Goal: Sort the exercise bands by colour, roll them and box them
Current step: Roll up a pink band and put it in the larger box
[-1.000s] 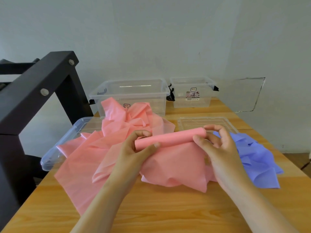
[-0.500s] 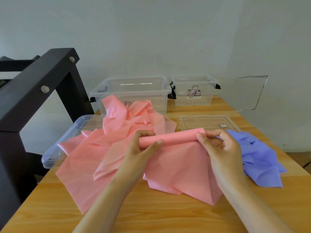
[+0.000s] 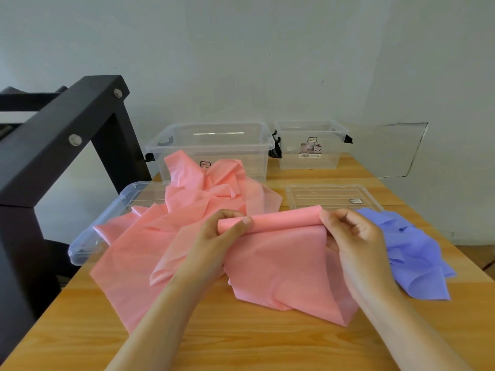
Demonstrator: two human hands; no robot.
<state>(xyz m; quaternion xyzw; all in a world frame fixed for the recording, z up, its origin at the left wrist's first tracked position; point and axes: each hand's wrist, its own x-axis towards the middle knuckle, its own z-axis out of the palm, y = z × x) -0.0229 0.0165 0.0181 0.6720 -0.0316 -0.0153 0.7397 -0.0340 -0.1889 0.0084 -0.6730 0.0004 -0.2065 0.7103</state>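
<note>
While a clear lid [image 3: 88, 247] lay at the left edge of the table [image 3: 241, 344] under loose pink bands [image 3: 203, 199], a large open clear box [image 3: 241, 153] stood behind them, its small logo sticker unreadable. The left hand [image 3: 217, 236] and right hand [image 3: 356, 239] each gripped an end of the half-rolled pink band [image 3: 284, 222]. A smaller open box [image 3: 294, 162] bore an illegible barcode label; a second lid [image 3: 326, 196] and blue bands [image 3: 420, 258] lay rightward.

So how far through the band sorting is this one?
Done: colours look separated, pink pile left, purple bands right. In hand: left hand and right hand grip a partly rolled pink band. Left: finishing that roll, the other bands, and boxing; the large box and small box look empty.
</note>
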